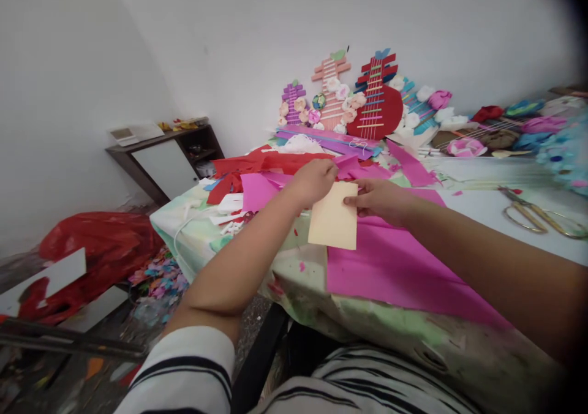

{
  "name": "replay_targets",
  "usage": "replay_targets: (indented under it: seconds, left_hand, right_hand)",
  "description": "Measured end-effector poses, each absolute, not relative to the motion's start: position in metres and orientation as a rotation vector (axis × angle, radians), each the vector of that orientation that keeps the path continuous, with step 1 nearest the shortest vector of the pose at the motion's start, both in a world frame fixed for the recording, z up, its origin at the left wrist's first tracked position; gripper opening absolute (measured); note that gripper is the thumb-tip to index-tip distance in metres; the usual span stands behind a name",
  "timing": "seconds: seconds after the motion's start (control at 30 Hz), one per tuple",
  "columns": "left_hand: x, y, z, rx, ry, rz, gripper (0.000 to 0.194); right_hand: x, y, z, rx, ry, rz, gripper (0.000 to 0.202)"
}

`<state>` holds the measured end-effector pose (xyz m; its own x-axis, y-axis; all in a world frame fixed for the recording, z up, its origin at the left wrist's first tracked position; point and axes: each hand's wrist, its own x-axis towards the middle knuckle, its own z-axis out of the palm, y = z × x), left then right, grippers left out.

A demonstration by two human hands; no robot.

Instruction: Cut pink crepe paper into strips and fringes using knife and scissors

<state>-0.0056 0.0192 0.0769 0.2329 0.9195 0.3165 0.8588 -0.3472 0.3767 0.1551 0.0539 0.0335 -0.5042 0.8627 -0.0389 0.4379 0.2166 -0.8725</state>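
A cream rectangle of card (334,224) is held up over the table, its lower end overlapping a large pink sheet (395,267). My right hand (381,199) pinches the card's right edge, thumb on the near face and fingers behind. My left hand (316,180) is closed at the card's upper left corner, fingers curled; whatever lies between its fingertips is hidden. Beyond the hands lie loose pink paper pieces (351,168) and red paper scraps (280,163).
Gold-handled scissors (533,212) rest on a white surface at the right. Decorated lute-shaped crafts (379,111) lean against the wall. A low cabinet (165,163) stands left. A red plastic bag (96,242) and colourful scraps (160,273) lie on the floor beside the cloth-covered table (294,285).
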Motion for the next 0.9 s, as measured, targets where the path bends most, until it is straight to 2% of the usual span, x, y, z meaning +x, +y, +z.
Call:
replay_targets:
  seconds: [0.1,0.2,0.3,0.6,0.9]
  left_hand:
    - [-0.005,-0.017,0.046,2.643,1.94,0.729,0.033]
    - [-0.001,-0.06,0.008,2.838,1.664,0.381,0.034]
    - [0.001,-0.081,-0.016,2.926,1.571,0.343,0.033]
    - [-0.001,-0.075,-0.025,2.915,1.532,0.523,0.03]
    - [-0.001,-0.081,-0.029,2.987,1.439,0.71,0.031]
  right_hand:
    - [0.163,0.066,0.023,-1.347,-2.026,1.264,0.048]
    - [0.174,0.074,0.015,-1.435,-2.139,1.166,0.05]
    - [0.177,0.075,0.01,-1.49,-2.222,1.065,0.047]
    - [0.167,0.072,0.01,-1.593,-2.496,0.825,0.05]
    - [0.159,0.066,0.016,-1.522,-2.768,0.213,0.054]
